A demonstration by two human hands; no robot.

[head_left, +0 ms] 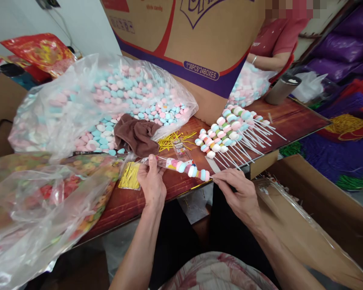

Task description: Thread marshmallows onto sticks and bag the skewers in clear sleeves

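Between my hands is a candy skewer (pixel 191 170), a row of pink, blue and white candies on a thin white stick, lying nearly level above the table edge. A clear printed plastic sleeve (pixel 169 162) surrounds its left part; how far the sleeve reaches along the candies is hard to tell. My left hand (pixel 153 181) pinches the sleeve's left end between thumb and fingers. At the other end, my right hand (pixel 238 191) is closed on the bare stick. Beside my left hand lies a packet of gold twist ties (pixel 130 175).
Finished-looking skewers (pixel 226 131) lie piled on the table (pixel 302 119). Behind are a brown cloth (pixel 136 135), loose gold ties (pixel 177 141), a large bag of candies (pixel 109 88) and a tall carton (pixel 184 36). An open box (pixel 314 193) stands at right. Another person (pixel 275 44) sits opposite.
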